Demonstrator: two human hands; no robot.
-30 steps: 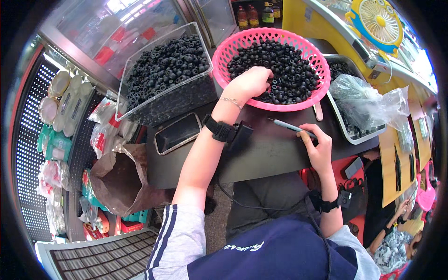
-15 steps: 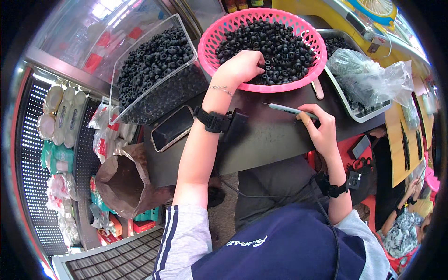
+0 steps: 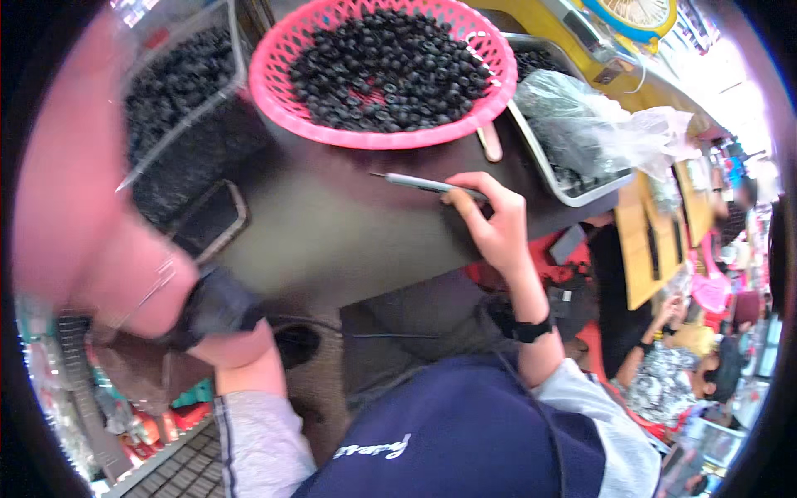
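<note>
My left hand is lifted close to the camera at the left side, smeared by motion. Its fingers cannot be made out, nor whether anything is in them. In my right hand is a slim grey pen-shaped tool, gripped between thumb and fingers, its thin metal tip pointing left over the dark table. Beyond the tool stands a pink lattice basket holding many small black ring-shaped pieces. A clear plastic bin of similar black pieces lies partly behind my left hand.
A phone lies by the bin. Right of the basket, a metal tray carries black pieces and a clear plastic bag; a flat pale stick lies between. A yellow-blue scale stands behind. Another person sits far right.
My left hand has left the basket and swung left and up toward the camera. My right hand keeps its grip on the tool. The whole view has shifted, moving the table leftward in the picture.
</note>
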